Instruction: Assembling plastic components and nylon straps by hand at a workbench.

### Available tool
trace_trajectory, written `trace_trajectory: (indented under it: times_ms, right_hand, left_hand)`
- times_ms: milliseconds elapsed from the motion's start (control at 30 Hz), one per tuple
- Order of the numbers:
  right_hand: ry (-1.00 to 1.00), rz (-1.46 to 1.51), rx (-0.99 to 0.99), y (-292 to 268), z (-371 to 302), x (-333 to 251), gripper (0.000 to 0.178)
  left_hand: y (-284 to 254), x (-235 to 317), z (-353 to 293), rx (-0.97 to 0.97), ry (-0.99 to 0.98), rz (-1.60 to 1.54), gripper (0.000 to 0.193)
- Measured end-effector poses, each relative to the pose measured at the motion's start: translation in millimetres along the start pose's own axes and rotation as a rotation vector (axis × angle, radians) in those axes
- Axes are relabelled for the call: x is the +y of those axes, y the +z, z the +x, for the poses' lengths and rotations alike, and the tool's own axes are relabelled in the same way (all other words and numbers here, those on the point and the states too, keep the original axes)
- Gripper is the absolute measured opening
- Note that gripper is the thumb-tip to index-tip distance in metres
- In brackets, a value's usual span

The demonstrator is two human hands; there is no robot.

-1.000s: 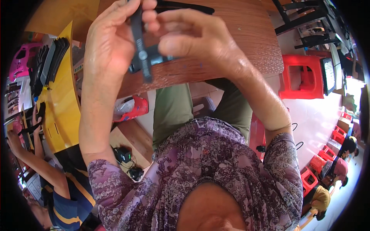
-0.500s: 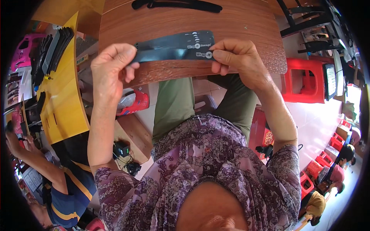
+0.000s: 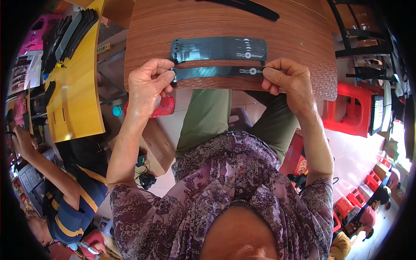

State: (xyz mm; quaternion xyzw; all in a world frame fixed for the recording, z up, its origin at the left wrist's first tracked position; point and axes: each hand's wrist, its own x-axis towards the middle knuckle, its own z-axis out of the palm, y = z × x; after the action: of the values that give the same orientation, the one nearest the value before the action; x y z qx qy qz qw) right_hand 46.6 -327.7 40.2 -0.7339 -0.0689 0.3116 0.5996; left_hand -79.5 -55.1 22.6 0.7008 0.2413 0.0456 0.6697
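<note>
A single dark, glossy strap (image 3: 208,73) with white print near its right end is stretched level between my hands, just above the table's near edge. My left hand (image 3: 149,83) pinches its left end between thumb and fingers. The right end is gripped by my right hand (image 3: 291,79), whose thumb and fingertips cover the tip. Just beyond the strap, a flat set of similar dark straps (image 3: 203,49) lies side by side on the brown wooden table (image 3: 190,24), with small holes at the left and white marks at the right.
Black straps (image 3: 251,8) lie at the table's far side. A yellow board (image 3: 76,104) at left carries more black straps (image 3: 80,32). Red stools (image 3: 346,110) stand at right. A person in a dark striped shirt (image 3: 71,216) works at lower left.
The wide set of straps that both hands held now lies on the table. A single narrow strap is stretched between the hands nearer to me. The view has shifted slightly.
</note>
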Motion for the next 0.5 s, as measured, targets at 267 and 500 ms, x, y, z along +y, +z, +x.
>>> trace_trajectory:
  times_ms: [267, 500]
  right_hand:
    - [0.014, 0.036, 0.039, 3, 8, 5, 0.011]
    - [0.026, 0.071, 0.093, 4, 11, 3, 0.014]
  left_hand:
    - [-7, 4, 8, -0.028, -0.085, 0.168, 0.008]
    - [-2, 0, 18, 0.025, -0.054, 0.032, 0.003]
